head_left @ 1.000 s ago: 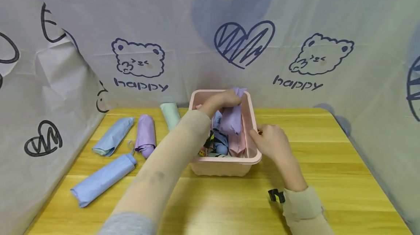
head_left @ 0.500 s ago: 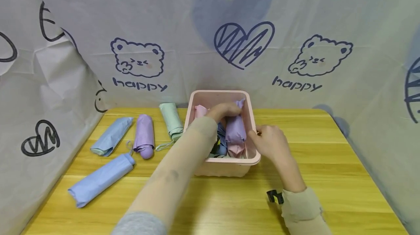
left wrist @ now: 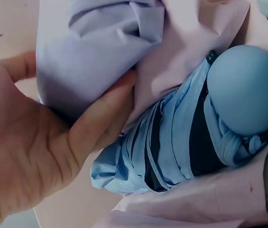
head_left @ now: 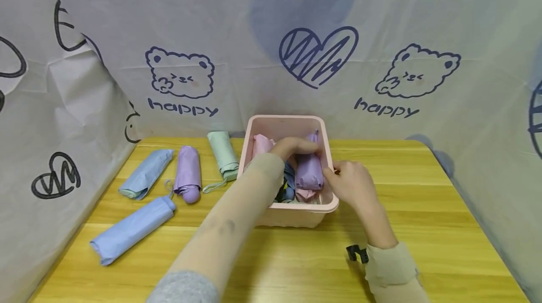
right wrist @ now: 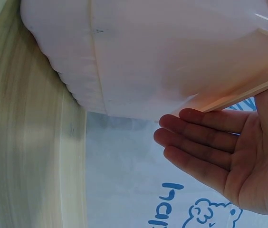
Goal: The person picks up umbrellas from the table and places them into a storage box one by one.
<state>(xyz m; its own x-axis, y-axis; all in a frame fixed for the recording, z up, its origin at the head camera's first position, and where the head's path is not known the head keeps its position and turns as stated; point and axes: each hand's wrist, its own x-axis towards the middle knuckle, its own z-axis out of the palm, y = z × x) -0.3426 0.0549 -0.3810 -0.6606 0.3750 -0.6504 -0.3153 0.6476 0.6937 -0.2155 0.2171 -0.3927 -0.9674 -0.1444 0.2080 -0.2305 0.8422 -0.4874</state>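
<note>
A pink plastic bin (head_left: 305, 207) stands on the wooden table, with folded umbrellas inside. My left hand (head_left: 298, 145) reaches down into it and holds a purple folded umbrella (head_left: 310, 171) along the right wall. In the left wrist view, thumb and fingers lie on either side of that purple cloth. Below it are pink umbrella cloth (left wrist: 186, 42) and a blue-and-black umbrella (left wrist: 172, 137) with a round blue handle. Another pink umbrella (head_left: 263, 145) shows at the back left, partly covered by my forearm. My right hand (head_left: 351, 183) holds the bin's right rim, thumb over the edge, fingers outside.
Several folded umbrellas lie left of the bin: a mint green one (head_left: 222, 152), a purple one (head_left: 187, 171), a light blue one (head_left: 146, 173) and a longer blue one (head_left: 133, 230). A printed white cloth (head_left: 254, 91) hangs behind the table.
My left hand has lowered the purple umbrella deeper into the bin, so it lies against the right side. My right hand has stayed at the rim.
</note>
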